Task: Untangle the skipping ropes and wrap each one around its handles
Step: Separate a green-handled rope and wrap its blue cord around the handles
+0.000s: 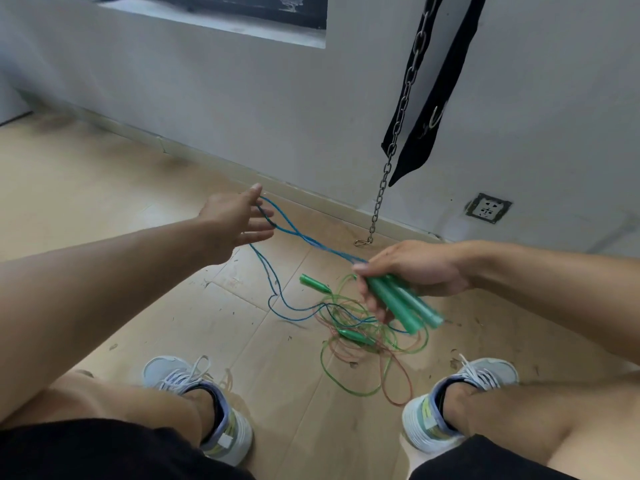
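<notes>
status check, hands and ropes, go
Left hand open, blue rope looped over fingers. Right hand grips green handles. Green and red ropes tangled on floor.

One view only, from the person's head, looking forward and steeply down at a tiled floor [104, 174]. The skipping ropes [353, 327] lie in a tangle near the frame's middle and serve as landmark. Nearer the camera than the tangle, both knees and two grey sneakers [204, 407] fill the lower edge. Beyond the tangle a grey wall [242, 109] rises, with a hanging chain [384, 188] and a wall socket [488, 208] to its right. The wide lens bends the edges.
</notes>
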Demonstrator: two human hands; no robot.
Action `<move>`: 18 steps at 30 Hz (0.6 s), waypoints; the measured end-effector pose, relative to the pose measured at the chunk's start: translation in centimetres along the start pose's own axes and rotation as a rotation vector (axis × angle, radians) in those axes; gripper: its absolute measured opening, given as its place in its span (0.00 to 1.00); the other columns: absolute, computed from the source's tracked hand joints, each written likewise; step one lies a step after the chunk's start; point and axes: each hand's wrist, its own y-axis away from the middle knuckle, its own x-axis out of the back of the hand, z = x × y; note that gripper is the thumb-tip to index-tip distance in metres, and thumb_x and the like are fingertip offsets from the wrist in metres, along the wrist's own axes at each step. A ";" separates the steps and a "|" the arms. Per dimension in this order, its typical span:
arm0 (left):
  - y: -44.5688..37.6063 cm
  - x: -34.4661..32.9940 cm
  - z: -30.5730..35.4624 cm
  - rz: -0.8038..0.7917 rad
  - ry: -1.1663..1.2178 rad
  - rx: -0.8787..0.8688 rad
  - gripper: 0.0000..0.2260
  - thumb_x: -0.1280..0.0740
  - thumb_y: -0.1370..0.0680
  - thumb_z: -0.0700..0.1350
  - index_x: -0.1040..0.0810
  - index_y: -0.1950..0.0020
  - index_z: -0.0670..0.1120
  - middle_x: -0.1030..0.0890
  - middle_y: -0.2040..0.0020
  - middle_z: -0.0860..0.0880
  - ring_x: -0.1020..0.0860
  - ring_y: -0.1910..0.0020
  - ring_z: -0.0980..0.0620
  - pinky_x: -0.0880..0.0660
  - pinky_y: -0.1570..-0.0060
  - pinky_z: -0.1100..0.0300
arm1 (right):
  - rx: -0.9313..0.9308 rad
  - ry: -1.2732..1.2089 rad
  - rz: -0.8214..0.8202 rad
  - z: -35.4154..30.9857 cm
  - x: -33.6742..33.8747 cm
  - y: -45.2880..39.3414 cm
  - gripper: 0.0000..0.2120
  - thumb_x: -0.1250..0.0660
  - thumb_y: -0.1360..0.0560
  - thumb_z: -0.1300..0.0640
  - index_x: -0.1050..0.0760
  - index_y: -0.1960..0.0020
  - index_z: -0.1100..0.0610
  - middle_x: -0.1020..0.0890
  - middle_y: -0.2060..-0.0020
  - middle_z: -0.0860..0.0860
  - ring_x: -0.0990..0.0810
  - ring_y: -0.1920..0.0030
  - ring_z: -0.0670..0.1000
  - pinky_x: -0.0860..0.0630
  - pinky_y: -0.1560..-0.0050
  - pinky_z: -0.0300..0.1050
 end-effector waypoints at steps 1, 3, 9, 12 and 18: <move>0.2 -0.1 -0.2 -0.071 -0.027 0.064 0.21 0.35 0.19 0.55 0.24 0.40 0.37 0.18 0.43 0.38 0.16 0.54 0.42 0.16 0.60 0.52 | 0.039 -0.066 0.041 -0.2 -0.2 0.0 0.15 0.41 0.16 0.49 0.25 0.50 0.60 0.19 0.58 0.59 0.19 0.55 0.60 0.23 0.44 0.60; 0.8 -0.5 -0.7 -0.238 -0.163 0.200 0.27 0.38 0.20 0.62 0.24 0.39 0.37 0.18 0.42 0.38 0.16 0.46 0.39 0.18 0.47 0.44 | 0.129 -0.206 0.167 -0.8 -0.7 -0.3 0.14 0.43 0.15 0.50 0.27 0.50 0.59 0.16 0.58 0.61 0.17 0.52 0.63 0.23 0.44 0.59; 4.7 -3.7 -1.3 -0.794 -0.479 0.166 0.25 0.37 0.23 0.65 0.21 0.36 0.49 0.15 0.43 0.47 0.18 0.41 0.45 0.23 0.37 0.45 | 0.266 -0.468 0.463 -2.0 -1.3 -1.7 0.14 0.43 0.14 0.54 0.26 0.54 0.59 0.15 0.49 0.63 0.15 0.48 0.59 0.21 0.40 0.50; 6.0 -5.1 -1.6 -0.797 -0.410 0.132 0.18 0.30 0.24 0.60 0.21 0.37 0.56 0.16 0.43 0.45 0.18 0.41 0.44 0.23 0.37 0.45 | 0.291 -0.511 0.482 -2.2 -1.4 -2.0 0.16 0.45 0.14 0.53 0.23 0.53 0.59 0.14 0.47 0.58 0.16 0.42 0.56 0.25 0.35 0.51; 7.0 -6.5 -1.8 -0.761 -0.267 0.118 0.12 0.31 0.20 0.46 0.21 0.38 0.46 0.14 0.46 0.47 0.16 0.45 0.47 0.20 0.41 0.48 | 0.285 -0.475 0.443 -2.6 -2.6 -1.5 0.17 0.45 0.15 0.52 0.20 0.47 0.58 0.15 0.44 0.56 0.18 0.43 0.53 0.26 0.36 0.52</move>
